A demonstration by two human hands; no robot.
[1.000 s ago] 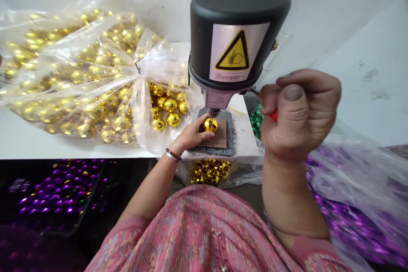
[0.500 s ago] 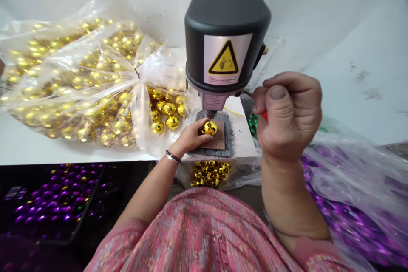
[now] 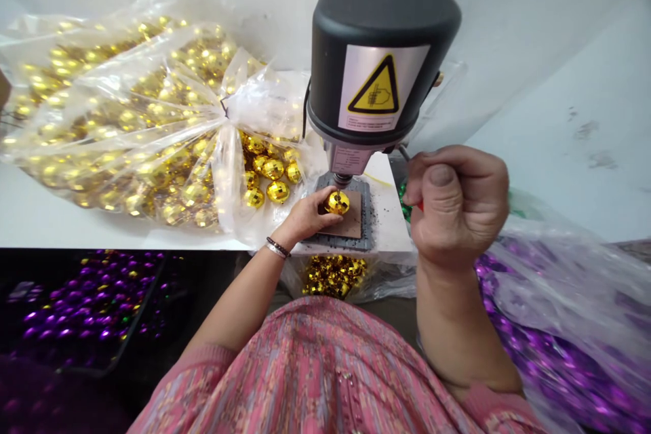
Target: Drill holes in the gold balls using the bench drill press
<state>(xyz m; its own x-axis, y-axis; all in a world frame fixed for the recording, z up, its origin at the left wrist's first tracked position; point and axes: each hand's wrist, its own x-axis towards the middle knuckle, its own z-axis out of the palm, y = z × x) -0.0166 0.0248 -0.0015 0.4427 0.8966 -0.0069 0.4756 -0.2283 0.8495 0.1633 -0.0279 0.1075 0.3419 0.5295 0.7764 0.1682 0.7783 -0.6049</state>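
A black drill press (image 3: pixel 384 20) with a yellow warning label stands over a brown board (image 3: pixel 350 222) on its grey base. My left hand (image 3: pixel 310 213) pinches a faceted gold ball (image 3: pixel 338 201) on this board, right beneath the chuck (image 3: pixel 342 180). The drill bit meets the top of the ball. My right hand (image 3: pixel 455 200) is closed round the red-knobbed lever (image 3: pixel 404 152) at the right side of the press; most of the knob is hidden by the fingers.
Gold balls fill a clear plastic bag (image 3: pixel 224 108) left of the press; several lie loose at its mouth (image 3: pixel 277 191). More gold balls (image 3: pixel 333 277) sit below the table edge. Purple balls (image 3: pixel 91 295) are low at left, purple items in plastic (image 3: pixel 554 339) at right.
My right hand has moved down with the lever. The press appears larger and farther right as the view shifts. My left hand still holds the gold ball under the bit.
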